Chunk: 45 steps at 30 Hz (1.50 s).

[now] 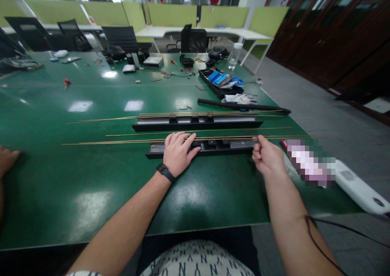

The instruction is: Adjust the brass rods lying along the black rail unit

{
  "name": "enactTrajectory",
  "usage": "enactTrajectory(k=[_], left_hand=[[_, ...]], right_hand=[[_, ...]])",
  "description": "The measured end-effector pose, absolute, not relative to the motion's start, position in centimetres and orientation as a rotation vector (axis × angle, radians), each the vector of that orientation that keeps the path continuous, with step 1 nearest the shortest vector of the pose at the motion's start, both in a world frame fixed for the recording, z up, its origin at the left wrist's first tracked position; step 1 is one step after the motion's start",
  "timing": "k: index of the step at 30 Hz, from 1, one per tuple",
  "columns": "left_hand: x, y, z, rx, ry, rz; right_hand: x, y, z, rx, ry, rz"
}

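A black and silver rail (237, 145) with small black blocks on it lies across the green table in front of me. Thin brass-coloured rods (122, 141) run along its far side and stick out well past its left end. My left hand (178, 152) rests over the rail and rods, fingers stretched and a little apart. At the rail's right end, my right hand (266, 156) pinches the thin rods between thumb and forefinger, its other fingers curled. Farther back lies a second, similar rail (198, 123) with more rods along it. A single rod (137, 134) lies between the two rails.
Behind the rails lie a long black strip (243, 106), white gloves (240, 98) and a black tray (217, 90) holding blue items. To the right are a blurred-out pinkish object (310, 162) and a white device (359, 186). Another person's hand (7, 158) shows at the left edge.
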<state>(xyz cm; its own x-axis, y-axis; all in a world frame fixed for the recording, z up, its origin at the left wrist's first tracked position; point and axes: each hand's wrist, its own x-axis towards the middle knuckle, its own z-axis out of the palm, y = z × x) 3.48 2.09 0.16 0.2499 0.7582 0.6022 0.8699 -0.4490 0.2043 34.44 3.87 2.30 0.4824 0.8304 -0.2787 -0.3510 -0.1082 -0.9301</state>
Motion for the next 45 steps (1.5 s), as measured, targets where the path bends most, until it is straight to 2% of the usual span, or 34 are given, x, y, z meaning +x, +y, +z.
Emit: enactTrajectory(k=[45], left_hand=[[3.4,2.1,-0.2,-2.323,-1.523,-1.011]], right_hand=[[33.7,3.6,2.4,-1.332,-0.597,1.241]])
